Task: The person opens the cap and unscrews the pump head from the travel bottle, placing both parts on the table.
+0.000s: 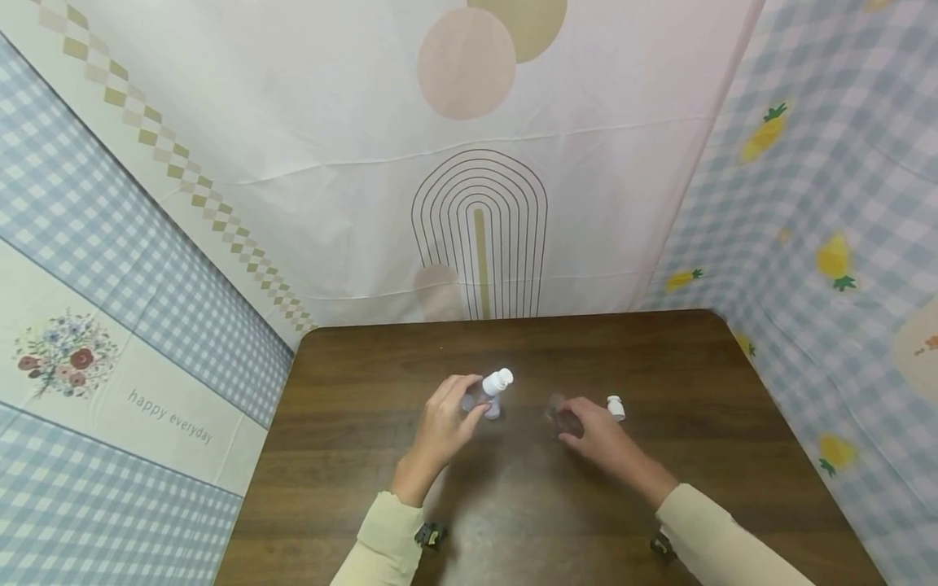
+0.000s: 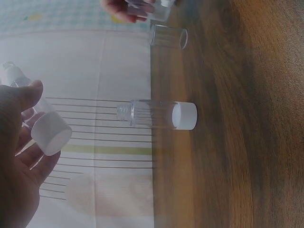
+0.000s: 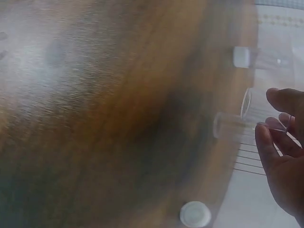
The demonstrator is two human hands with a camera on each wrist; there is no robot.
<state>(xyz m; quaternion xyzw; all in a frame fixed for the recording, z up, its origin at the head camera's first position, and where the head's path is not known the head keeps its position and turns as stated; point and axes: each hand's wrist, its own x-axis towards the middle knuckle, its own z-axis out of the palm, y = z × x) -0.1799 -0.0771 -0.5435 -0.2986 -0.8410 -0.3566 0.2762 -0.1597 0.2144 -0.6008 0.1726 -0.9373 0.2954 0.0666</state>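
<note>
In the head view my left hand [image 1: 440,419] grips a clear bottle with a white pump top [image 1: 498,381], tilted over the table. The left wrist view shows this bottle's white base [image 2: 51,133] beyond my fingers. A second clear bottle [image 2: 154,114] stands upright on its white base, its threaded neck bare. My right hand [image 1: 601,435] pinches a clear cylindrical cover [image 3: 256,104] between thumb and fingers, open rim toward the table. Close beside it, another clear cover [image 2: 168,37] stands on the wood. A white pump top [image 1: 615,408] is on the table right of my right hand.
The brown wooden table [image 1: 352,480] ends at a white patterned cloth [image 1: 330,220] behind it. Checked cloths [image 1: 828,195] hang at both sides. Dark wrist devices [image 1: 430,535] sit at both sleeves.
</note>
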